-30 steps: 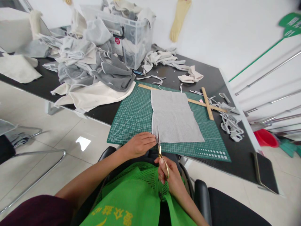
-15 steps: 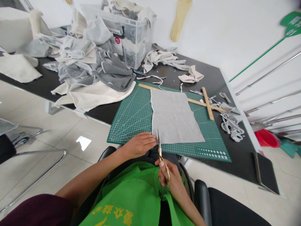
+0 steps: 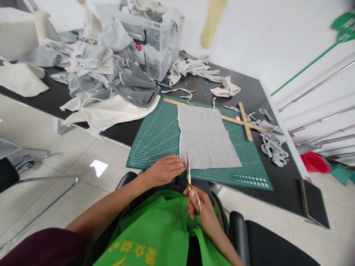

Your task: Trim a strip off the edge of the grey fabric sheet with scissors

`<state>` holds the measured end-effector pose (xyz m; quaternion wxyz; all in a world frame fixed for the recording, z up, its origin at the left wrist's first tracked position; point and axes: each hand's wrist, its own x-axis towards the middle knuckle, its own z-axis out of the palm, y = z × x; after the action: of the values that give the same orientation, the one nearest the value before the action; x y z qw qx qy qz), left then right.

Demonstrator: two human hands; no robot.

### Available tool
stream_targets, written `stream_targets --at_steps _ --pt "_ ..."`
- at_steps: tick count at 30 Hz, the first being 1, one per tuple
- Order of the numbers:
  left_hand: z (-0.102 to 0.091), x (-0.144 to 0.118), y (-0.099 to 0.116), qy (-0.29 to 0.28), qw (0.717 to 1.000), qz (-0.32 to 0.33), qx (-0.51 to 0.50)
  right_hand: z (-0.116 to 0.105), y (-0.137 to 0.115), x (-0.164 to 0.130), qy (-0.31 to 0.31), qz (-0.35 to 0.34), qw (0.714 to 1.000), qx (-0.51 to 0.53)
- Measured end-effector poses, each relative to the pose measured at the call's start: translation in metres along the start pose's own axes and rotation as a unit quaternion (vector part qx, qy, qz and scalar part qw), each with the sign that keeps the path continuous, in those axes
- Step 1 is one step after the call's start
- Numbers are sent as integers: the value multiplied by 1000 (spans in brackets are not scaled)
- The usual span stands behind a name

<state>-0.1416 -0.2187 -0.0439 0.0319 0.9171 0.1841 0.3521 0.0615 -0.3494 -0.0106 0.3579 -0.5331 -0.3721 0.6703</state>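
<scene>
A piece of grey cloth lies flat on the green cutting mat, its left edge slightly ragged. My left hand is at the cloth's near left corner, with the fingers together and the fingertips gripping its edge; the thumb is hidden. My right hand is closed around the gold handles of a pair of scissors. Their blades point away from me and reach over the near edge of the cloth, just right of my left fingertips. Whether both blades are above the cloth I cannot tell.
Two wooden rulers lie crossed at the mat's right, one partly under the cloth. Grey scraps are beside them. A cloth pile and a clear plastic bin stand at the back left. A phone lies at the table's right corner.
The scissors have shifted very slightly right and forward. My left hand and the cloth stay in place.
</scene>
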Motion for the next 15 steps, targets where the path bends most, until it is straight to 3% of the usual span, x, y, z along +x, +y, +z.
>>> stream_targets --at_steps 15 --pt "-1 1 0 -9 1000 3 4 -1 -7 -7 11 -9 998 -60"
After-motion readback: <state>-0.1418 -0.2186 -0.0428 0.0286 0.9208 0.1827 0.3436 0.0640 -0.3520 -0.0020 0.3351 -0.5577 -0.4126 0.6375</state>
